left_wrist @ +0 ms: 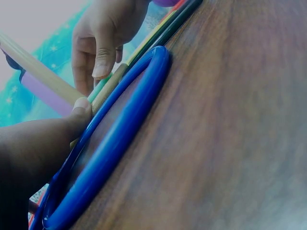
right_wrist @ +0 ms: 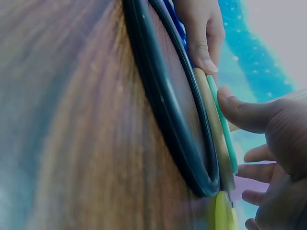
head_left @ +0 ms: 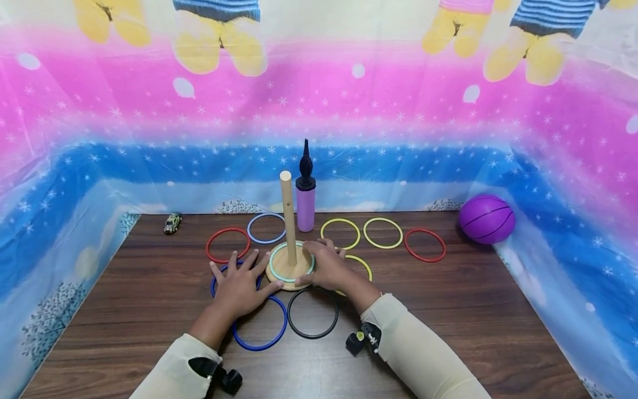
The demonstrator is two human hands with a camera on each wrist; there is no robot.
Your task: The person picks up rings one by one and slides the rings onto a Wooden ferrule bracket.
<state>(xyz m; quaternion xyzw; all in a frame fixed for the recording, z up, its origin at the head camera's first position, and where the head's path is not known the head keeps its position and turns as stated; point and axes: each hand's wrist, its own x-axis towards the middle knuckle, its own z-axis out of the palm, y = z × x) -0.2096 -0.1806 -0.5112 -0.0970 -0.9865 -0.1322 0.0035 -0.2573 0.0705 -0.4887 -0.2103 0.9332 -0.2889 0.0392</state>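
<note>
A wooden peg (head_left: 289, 221) rises from a round wooden base (head_left: 271, 277) at the middle of the table. Around the peg's foot, a mint-green ring (head_left: 283, 279) lies on the base. My right hand (head_left: 326, 266) is at the right side of that ring, thumb at its near edge, fingers loosely spread in the right wrist view. My left hand (head_left: 241, 288) is spread over a dark blue ring (head_left: 213, 288), with its thumb at the base's left edge. Nearer me lie another blue ring (head_left: 259, 348) and a black ring (head_left: 313, 337). My right hand partly hides a yellow ring (head_left: 369, 269).
Behind the base stand a purple hand pump (head_left: 305, 208) and a light blue ring (head_left: 266, 242). Red rings lie left (head_left: 208, 249) and right (head_left: 423, 259), with yellow rings (head_left: 382, 246) between. A toy car (head_left: 172, 223) and purple ball (head_left: 487, 219) sit near the back corners.
</note>
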